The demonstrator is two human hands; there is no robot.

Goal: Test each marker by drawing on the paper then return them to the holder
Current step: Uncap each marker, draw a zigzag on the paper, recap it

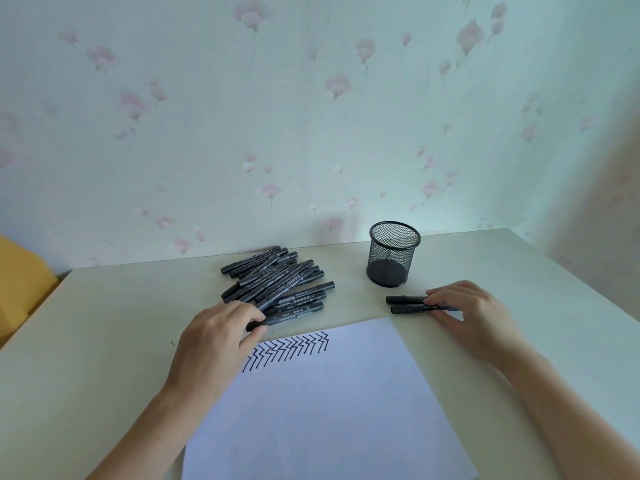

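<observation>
A pile of several black markers lies on the table behind the white paper, which carries a row of black zigzag marks along its top edge. My left hand lies at the near edge of the pile, its fingertips curled round one marker of the pile. To the right, my right hand pinches two black markers that lie side by side on the table. The black mesh holder stands upright behind them and looks empty.
The pale table ends at a flowered wall at the back. A yellow object sits beyond the table's left edge. The table's right edge runs diagonally past my right forearm.
</observation>
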